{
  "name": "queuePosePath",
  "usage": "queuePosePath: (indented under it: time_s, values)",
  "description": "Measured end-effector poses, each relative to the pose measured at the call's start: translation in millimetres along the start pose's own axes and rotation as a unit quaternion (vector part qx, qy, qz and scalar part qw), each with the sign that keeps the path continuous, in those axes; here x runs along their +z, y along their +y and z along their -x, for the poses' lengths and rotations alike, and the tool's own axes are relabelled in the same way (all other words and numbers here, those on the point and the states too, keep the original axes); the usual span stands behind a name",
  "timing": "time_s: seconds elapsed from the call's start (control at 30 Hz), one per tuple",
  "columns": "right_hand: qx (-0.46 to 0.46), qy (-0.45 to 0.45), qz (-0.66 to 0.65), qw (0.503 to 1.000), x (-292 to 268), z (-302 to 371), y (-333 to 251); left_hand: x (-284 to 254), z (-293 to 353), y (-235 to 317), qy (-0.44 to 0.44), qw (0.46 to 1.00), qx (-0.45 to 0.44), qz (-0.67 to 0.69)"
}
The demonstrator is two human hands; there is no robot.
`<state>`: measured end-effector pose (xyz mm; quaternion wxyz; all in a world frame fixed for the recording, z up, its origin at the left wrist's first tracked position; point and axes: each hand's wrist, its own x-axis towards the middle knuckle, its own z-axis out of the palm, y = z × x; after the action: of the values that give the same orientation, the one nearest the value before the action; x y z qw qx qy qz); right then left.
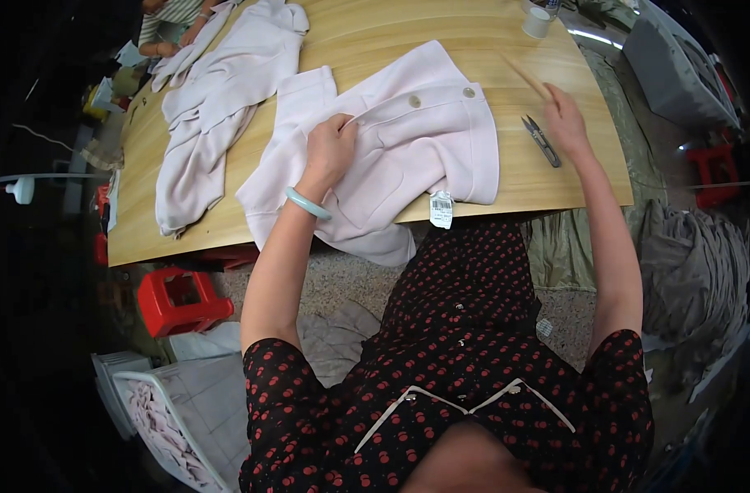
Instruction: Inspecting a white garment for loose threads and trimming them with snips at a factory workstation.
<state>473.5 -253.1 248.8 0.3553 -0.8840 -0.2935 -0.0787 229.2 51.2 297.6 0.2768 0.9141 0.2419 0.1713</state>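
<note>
A pale pink knitted cardigan point(383, 168) lies across the near part of the wooden table, and its lower part hangs over the edge. My left hand point(330, 152) pinches the buttoned front band near the garment's middle. Two large buttons show farther along that band, to the right. A white care label point(441, 210) hangs at the hem. To the right of the cardigan, my right hand point(565, 123) is closed around a thin, light wooden stick point(524, 74), raised off to the far left of the fingers. Thread snips point(542, 141) lie on the table beside that hand.
More pale pink garments point(227, 90) lie at the table's left, where another person's hands point(178, 41) work. A white cup point(537, 23) stands far right. Around the table are a red stool point(182, 300), a crate of fabric point(157, 427) and a grey fabric heap point(694, 271).
</note>
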Motion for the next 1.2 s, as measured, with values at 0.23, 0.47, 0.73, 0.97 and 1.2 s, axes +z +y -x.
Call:
queuePosePath:
  time_s: [0.23,0.47,0.73,0.97,1.2]
  values:
    - [-0.032,-0.12,-0.27,0.955,19,88,-151,-5,-3,8,-0.074,0.949,-0.128,0.277]
    - [-0.021,-0.148,-0.188,0.971,30,103,-162,-6,-1,18,-0.069,0.939,-0.119,0.315]
    - [-0.028,-0.116,-0.2,0.972,42,107,-171,1,0,13,-0.043,0.951,-0.064,0.299]
    - [-0.051,-0.006,-0.233,0.971,74,111,-183,6,12,30,0.09,0.979,0.162,0.086]
    - [-0.118,-0.067,-0.09,0.987,75,94,-180,17,25,22,0.161,0.985,0.03,0.047]
